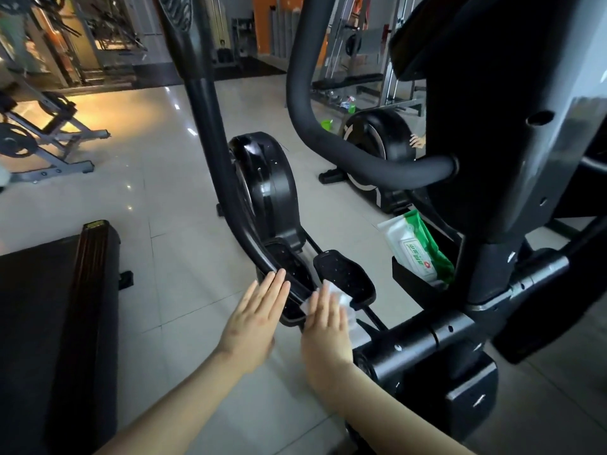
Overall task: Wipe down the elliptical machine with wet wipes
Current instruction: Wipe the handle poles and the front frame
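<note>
A black elliptical machine [499, 133] fills the right half of the head view, with its two foot pedals [341, 270] low in the middle. My right hand [325, 333] lies flat with straight fingers over a white wet wipe [341, 298], at the near end of the pedals. My left hand [253, 320] is open, fingers straight, hovering beside the left pedal's [289, 267] outer edge. A green and white pack of wet wipes [417, 247] stands in a black holder on the machine's column.
A dark bench [59, 323] sits on the tiled floor to my left. The curved handlebars [328, 136] and flywheel housing [262, 185] stand ahead. A second machine [377, 139] is behind, with someone's hand on it. Weight racks line the far left.
</note>
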